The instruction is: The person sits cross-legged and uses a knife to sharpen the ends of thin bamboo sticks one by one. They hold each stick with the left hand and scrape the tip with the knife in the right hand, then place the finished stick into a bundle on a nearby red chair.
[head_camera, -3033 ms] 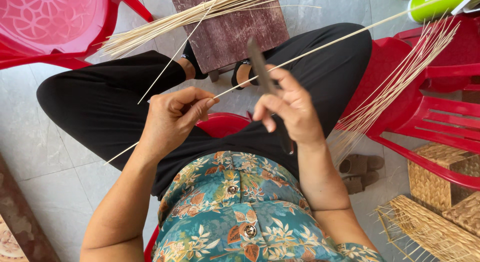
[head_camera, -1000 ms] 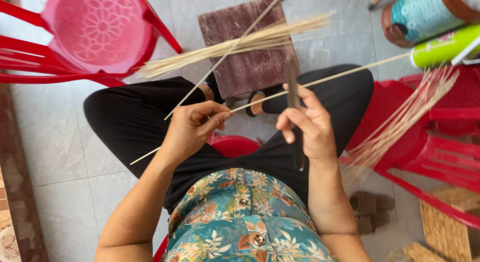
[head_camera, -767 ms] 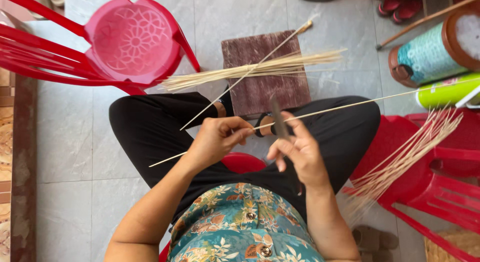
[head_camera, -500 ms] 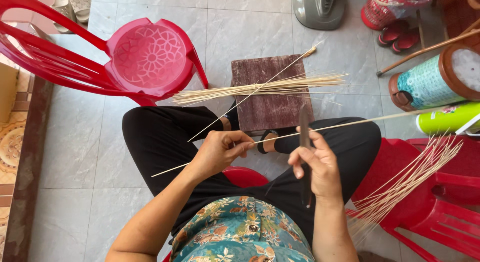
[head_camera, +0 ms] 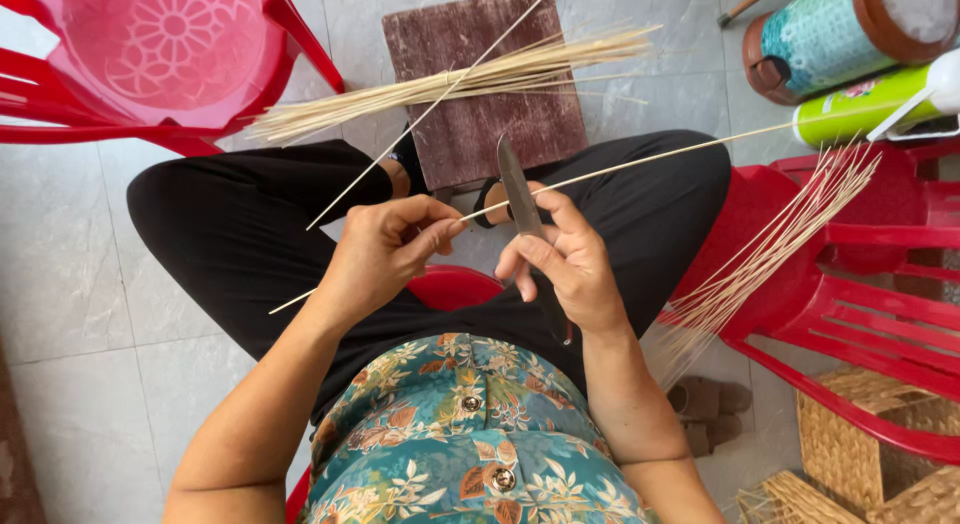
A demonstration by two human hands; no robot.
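Observation:
My left hand (head_camera: 385,254) pinches a long thin bamboo strip (head_camera: 660,156) that runs from my lap up to the right. A second thin strip (head_camera: 430,109) crosses from the same hand toward the top. My right hand (head_camera: 565,269) grips a knife (head_camera: 518,192), blade pointing up and its edge against the long strip. Both hands hover over my black-trousered lap, close together.
A bundle of pale strips (head_camera: 460,84) lies across a dark wooden block (head_camera: 480,79) on the tiled floor. More strips (head_camera: 770,244) fan over a red plastic chair (head_camera: 870,274) at right. A pink chair (head_camera: 160,54) stands top left; a green bottle (head_camera: 870,104), a teal container (head_camera: 830,29) and woven baskets (head_camera: 870,454) sit at right.
The camera view shifted and tilted while the hands stayed together. The knife blade now stands upright against the strip, and the left hand keeps pinching it.

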